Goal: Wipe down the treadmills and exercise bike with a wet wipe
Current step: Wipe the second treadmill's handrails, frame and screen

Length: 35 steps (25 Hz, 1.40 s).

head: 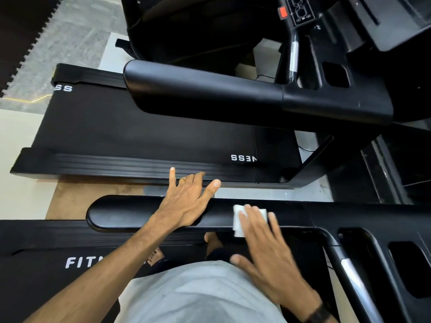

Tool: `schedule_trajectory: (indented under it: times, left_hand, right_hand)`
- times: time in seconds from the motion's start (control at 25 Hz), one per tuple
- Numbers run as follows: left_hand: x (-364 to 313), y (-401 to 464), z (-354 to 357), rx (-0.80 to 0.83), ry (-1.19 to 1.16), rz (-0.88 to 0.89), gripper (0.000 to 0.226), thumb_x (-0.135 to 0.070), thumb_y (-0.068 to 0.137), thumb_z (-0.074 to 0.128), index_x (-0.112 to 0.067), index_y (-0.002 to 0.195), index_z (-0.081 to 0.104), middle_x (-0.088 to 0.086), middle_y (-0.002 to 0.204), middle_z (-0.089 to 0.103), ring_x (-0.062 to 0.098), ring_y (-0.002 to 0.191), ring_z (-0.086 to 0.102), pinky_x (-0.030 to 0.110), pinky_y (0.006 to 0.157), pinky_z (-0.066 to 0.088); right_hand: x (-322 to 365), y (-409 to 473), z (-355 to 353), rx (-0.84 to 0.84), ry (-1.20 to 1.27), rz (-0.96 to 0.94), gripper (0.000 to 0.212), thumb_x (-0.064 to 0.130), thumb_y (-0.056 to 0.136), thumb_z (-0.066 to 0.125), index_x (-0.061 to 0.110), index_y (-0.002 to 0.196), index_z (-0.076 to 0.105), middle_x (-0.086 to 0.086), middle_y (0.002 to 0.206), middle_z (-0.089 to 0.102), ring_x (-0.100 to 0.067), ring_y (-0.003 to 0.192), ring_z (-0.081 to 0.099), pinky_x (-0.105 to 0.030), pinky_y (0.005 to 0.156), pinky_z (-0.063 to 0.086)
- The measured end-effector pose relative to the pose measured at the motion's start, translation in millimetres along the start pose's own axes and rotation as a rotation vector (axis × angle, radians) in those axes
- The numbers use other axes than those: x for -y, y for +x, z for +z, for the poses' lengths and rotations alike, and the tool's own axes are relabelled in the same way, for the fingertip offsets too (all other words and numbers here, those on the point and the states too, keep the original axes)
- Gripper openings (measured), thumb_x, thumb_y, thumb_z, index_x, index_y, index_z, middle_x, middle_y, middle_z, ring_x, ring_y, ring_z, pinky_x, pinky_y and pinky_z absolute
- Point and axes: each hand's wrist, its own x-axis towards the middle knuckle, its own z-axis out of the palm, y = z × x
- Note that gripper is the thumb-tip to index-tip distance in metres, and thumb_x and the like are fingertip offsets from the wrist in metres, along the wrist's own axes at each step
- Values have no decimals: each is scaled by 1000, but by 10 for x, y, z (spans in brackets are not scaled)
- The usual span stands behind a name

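At six o'clock, closest to you, your grey shirt fills the bottom of the view, and below it your bare feet stand on the belt of the near treadmill, whose white lettering shows at seven o'clock. Your right hand, at about five o'clock, lies flat with straight, spread fingers pressing a folded white wet wipe onto the near treadmill's black handrail; the wipe drapes over the rail's near edge and is partly hidden under your fingers. A dark band sits on that wrist. Your left hand, just left of centre, rests palm-down on the same rail with its fingers relaxed and splayed past the far edge, gripping nothing; a gold ring shows on one finger. The two hands sit near each other on the rail, not touching.

Beyond the rail, toward twelve o'clock, a second treadmill lies across the view, its belt and ribbed side strip running from nine to three o'clock. Its own thick handrail hangs above the belt, joining a console with a red tab at one o'clock. At eleven o'clock, black interlocking floor mats meet grey flooring.
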Motion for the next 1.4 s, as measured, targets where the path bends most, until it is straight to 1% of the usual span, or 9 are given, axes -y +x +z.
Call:
schedule_trajectory:
  times: [0.2, 0.4, 0.52, 0.6, 0.72, 0.84, 0.96, 1.2, 1.4]
  left_hand:
    - [-22, 20, 23, 13, 71, 32, 93, -72, 93, -1, -9, 154, 27, 11, 143, 52, 22, 140, 40, 52, 120, -18]
    - [-2, 8, 13, 16, 86, 11, 91, -72, 94, 0, -9, 154, 25, 9, 147, 48, 21, 141, 39, 53, 120, -19]
    - [-18, -9, 13, -6, 73, -12, 90, -70, 95, 1, -8, 154, 27, 12, 145, 50, 23, 140, 41, 53, 120, -18]
    - [-29, 0, -3, 0, 72, -12, 92, -71, 93, -1, -8, 154, 26, 13, 144, 51, 24, 140, 40, 53, 120, -18]
    - [-56, 12, -9, 14, 66, -19, 94, -72, 90, -2, -9, 155, 26, 13, 147, 49, 24, 142, 38, 53, 120, -19]
    - [-33, 19, -24, 24, -24, -49, 98, -76, 87, -4, -11, 154, 27, 10, 148, 49, 22, 144, 36, 52, 120, -19]
    - [11, 7, -56, -6, -148, -84, 110, -84, 79, -11, -13, 153, 30, 6, 144, 53, 19, 143, 38, 50, 120, -18]
    - [-56, 5, -47, -11, -175, -75, 105, -80, 84, -8, -11, 153, 29, 7, 137, 58, 20, 140, 42, 51, 121, -15]
    - [-6, 2, -70, 3, -353, -58, 109, -88, 74, -10, -20, 146, 36, -5, 126, 59, 15, 140, 40, 47, 123, -11]
  right_hand:
    - [-344, 595, -133, 98, 62, 368, 127, 89, 69, -22, 11, 158, 23, -11, 163, 28, -18, 153, 14, -38, 124, -11]
    - [271, 426, -92, 121, 139, -26, 107, 87, 82, -4, 15, 161, -1, -7, 168, -7, -13, 153, -17, -35, 124, -11]
    - [-92, 127, -117, 83, 84, 39, 100, 86, 85, -7, 20, 160, -7, -2, 167, -13, -7, 150, -26, -31, 123, -14]
    - [-343, 299, -203, 174, 47, 237, 113, 87, 76, -15, 16, 162, 6, -6, 168, 0, -10, 154, -12, -29, 124, -8]
    - [-420, 981, -318, 346, 148, 412, 110, 84, 79, -5, 15, 143, 52, -11, 152, 48, -26, 142, 40, -39, 114, 27]
    - [-28, 1409, -347, 475, 256, 242, 90, 76, 93, 1, 22, 148, 48, -10, 154, 45, -31, 142, 39, -44, 112, 29]
    - [127, 1126, -365, 364, 360, 31, 63, 59, 104, 12, 29, 146, 48, 0, 151, 49, -21, 141, 41, -36, 114, 27]
    - [-555, 1003, -533, 459, 291, 439, 95, 82, 86, 3, 26, 147, 50, -1, 157, 42, -24, 146, 35, -41, 117, 24]
    - [107, 1400, -310, 456, 304, 178, 102, 82, 86, -1, 17, 140, 56, -11, 149, 52, -30, 140, 43, -44, 114, 31]
